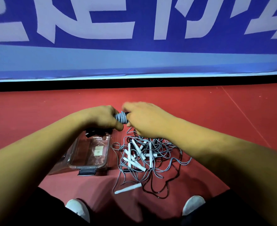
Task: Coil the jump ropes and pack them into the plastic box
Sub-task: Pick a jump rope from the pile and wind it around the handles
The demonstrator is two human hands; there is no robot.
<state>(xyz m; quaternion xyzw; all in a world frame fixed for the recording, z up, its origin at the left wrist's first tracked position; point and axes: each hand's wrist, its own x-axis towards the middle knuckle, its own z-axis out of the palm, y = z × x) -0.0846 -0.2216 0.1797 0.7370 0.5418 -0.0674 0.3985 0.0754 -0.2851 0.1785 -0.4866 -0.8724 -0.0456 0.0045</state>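
Two hands on one grey coiled jump rope | left hand fingers curled round it | right hand fingers pinching its end | clear plastic box beneath.

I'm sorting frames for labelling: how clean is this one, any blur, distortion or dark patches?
Head view: motion blur smears the fingertips of the right hand, while the coiled rope it shares with the left hand is readable. Head view: wide-angle distortion bows the banner along its lower edge. Head view: the tangled ropes are sharp, the plastic box reflects faintly, and the bottom near the shoes is dim.
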